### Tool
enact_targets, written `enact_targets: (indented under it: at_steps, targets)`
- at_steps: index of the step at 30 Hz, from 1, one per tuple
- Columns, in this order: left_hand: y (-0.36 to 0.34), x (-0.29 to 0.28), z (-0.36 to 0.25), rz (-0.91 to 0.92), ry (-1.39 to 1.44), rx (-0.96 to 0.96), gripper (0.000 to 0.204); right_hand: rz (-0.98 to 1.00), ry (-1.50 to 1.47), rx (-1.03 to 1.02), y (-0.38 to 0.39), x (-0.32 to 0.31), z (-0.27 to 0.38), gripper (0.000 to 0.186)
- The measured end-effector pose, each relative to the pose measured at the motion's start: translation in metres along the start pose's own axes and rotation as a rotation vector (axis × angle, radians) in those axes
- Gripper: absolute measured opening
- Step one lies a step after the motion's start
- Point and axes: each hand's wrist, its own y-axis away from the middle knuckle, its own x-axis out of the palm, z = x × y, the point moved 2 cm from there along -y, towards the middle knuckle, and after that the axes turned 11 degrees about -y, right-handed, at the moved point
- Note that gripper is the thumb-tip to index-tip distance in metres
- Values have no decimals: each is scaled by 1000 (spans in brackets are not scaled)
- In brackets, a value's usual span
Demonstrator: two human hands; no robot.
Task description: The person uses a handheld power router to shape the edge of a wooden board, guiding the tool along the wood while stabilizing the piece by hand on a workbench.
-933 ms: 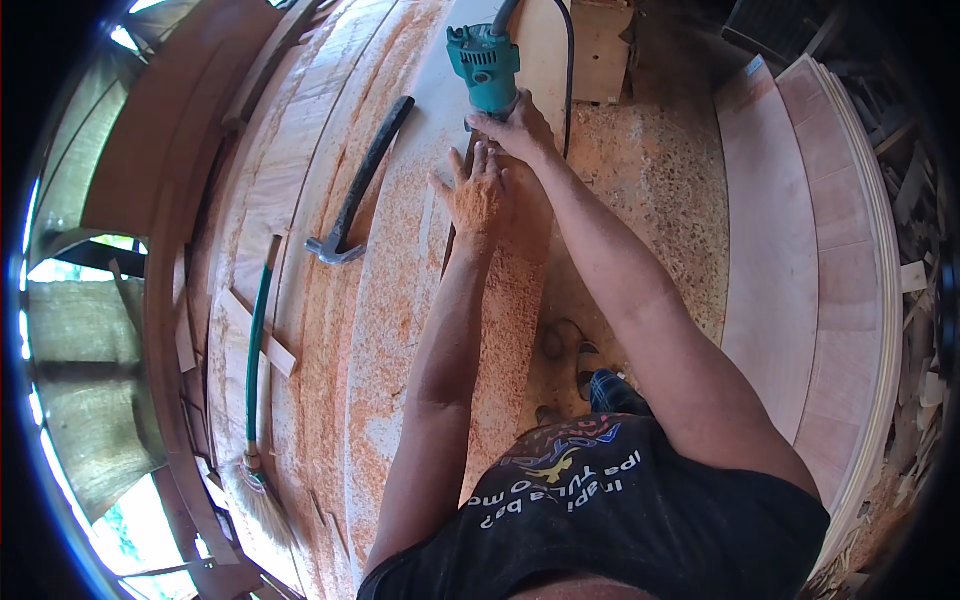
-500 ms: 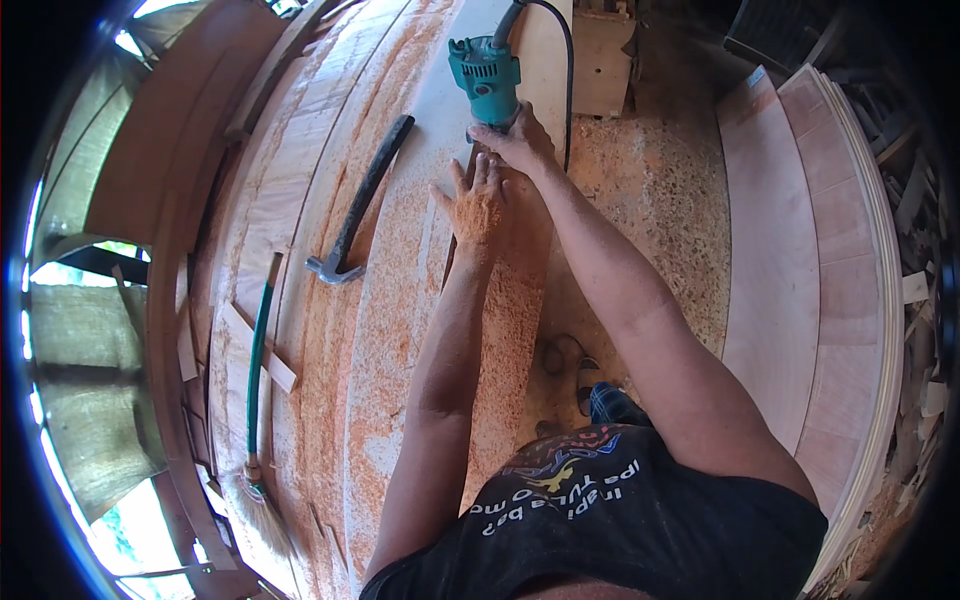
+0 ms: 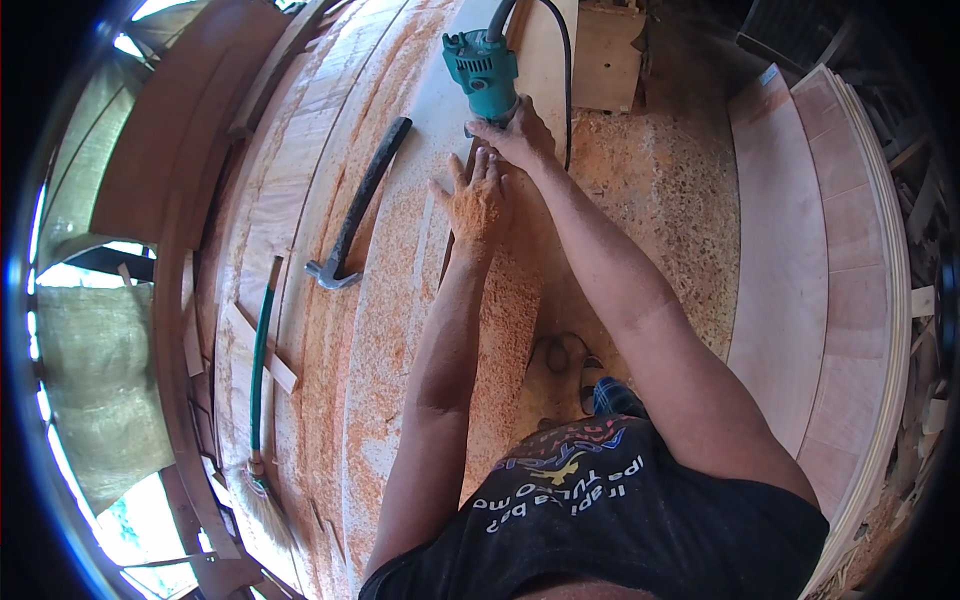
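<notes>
Wood bench [image 3: 300, 160], long, planked, sawdust [image 3: 400, 312] over much of it. Pale board [image 3: 425, 132] lies lengthwise on R side, also dusty. Hammer [image 3: 367, 195] along board's L edge, head at near end. Further L: broom [image 3: 259, 375], green handle across wood strip [image 3: 280, 372], bristles nearest.

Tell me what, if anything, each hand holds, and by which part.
Right hand: the green power tool, held by its lower end. Left hand: nothing gripped that shows; it lies spread on the dusty wood.
</notes>
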Motion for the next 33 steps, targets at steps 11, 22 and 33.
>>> enact_targets:
  at_steps: [11, 22, 33]
  targets:
    - [-11, 9, -3, 51, -31, 5, 47, -14, -13, -39, -13, -3, -7, 94]
    - [80, -35, -20, 139, 127, 46, 54, 24, -195, -99, -39, 7, -45, 98]
    - [148, -77, 5, 141, 204, -104, 44, 6, -69, -209, -29, 5, -26, 71]
